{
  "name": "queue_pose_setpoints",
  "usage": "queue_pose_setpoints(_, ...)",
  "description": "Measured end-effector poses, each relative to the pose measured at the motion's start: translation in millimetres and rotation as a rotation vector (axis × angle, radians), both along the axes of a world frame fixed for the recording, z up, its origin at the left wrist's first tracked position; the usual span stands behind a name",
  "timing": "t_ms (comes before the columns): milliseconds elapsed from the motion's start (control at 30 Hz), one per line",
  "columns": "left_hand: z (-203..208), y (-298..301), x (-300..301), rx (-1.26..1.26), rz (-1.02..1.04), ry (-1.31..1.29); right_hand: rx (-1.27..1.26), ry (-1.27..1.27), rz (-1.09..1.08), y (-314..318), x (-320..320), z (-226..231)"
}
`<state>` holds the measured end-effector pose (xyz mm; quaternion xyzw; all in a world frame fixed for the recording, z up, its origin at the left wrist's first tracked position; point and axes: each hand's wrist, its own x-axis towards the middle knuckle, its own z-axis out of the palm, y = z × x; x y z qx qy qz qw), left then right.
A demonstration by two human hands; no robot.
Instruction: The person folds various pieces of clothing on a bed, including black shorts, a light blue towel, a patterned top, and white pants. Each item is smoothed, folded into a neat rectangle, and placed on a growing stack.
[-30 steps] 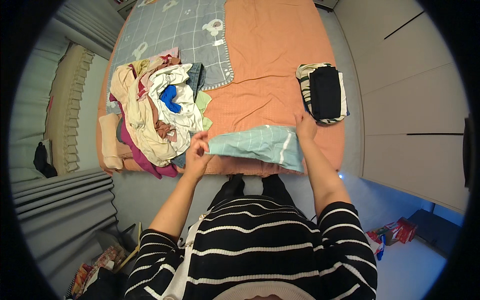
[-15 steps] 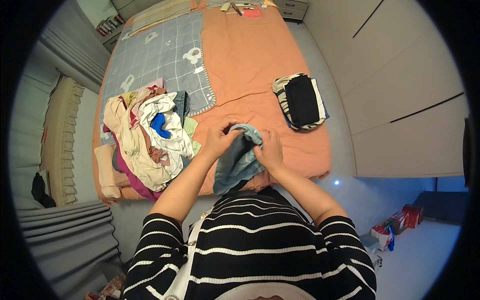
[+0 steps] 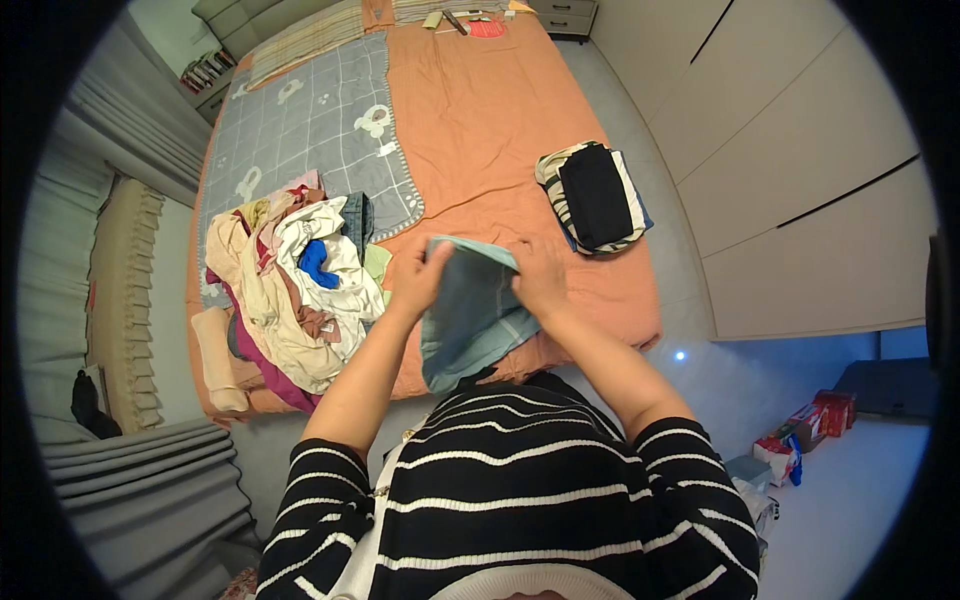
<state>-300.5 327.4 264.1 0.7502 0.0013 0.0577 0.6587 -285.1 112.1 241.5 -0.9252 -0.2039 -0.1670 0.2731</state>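
Note:
Between my two hands hangs a blue-green garment (image 3: 470, 310) with a light band along its top edge and pale lines across it; its exact kind cannot be made out. My left hand (image 3: 418, 280) pinches the top left corner, thumb over the cloth. The top right corner is gripped by my right hand (image 3: 540, 278), whose fingers are slightly blurred. The cloth is stretched between them over the near edge of the bed, its lower end close to my striped top.
On the orange bed cover (image 3: 480, 130), a loose heap of clothes (image 3: 290, 290) lies left, partly over a grey patterned blanket (image 3: 310, 110). A neat stack of folded clothes (image 3: 597, 198) sits right. Pale wardrobe doors (image 3: 790, 190) flank the bed; a grey curtain (image 3: 150, 490) hangs lower left.
My hands have moved apart, my left one leftward, pulling the garment's bunched top edge straight and wide. The view has shifted slightly.

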Motion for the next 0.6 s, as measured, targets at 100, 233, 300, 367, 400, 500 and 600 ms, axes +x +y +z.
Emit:
queue_pose_setpoints(100,-2.9,28.7,7.6,-0.269,0.139,-0.026,-0.127,0.244,-0.158,-49.2,15.1,-28.9)
queue_pose_setpoints(233,-0.5,44.0,0.7,-0.353,0.128,0.017,0.088,0.259,-0.033,-87.4,25.0,-25.5)
queue_pose_setpoints(300,-6.3,46.0,1.3,-0.355,0.169,-0.013,0.198,0.222,0.045,-92.5,28.1,-4.9)
queue_pose_setpoints(367,-16.0,49.3,6.0,-0.335,0.228,-0.043,0.112,0.073,0.107,-97.5,32.9,-4.7)
queue_pose_setpoints(400,-24.0,56.0,8.7,-0.287,0.273,-0.064,0.04,0.004,0.118,-92.2,32.8,4.5)
queue_pose_setpoints(500,-34.7,64.8,11.3,-0.124,0.42,-0.105,-0.093,-0.111,0.156,-95.5,39.9,2.8)
queue_pose_setpoints(600,-45.6,61.1,23.2,-0.091,0.486,-0.133,-0.154,-0.155,0.167,-100.6,50.5,-2.0)
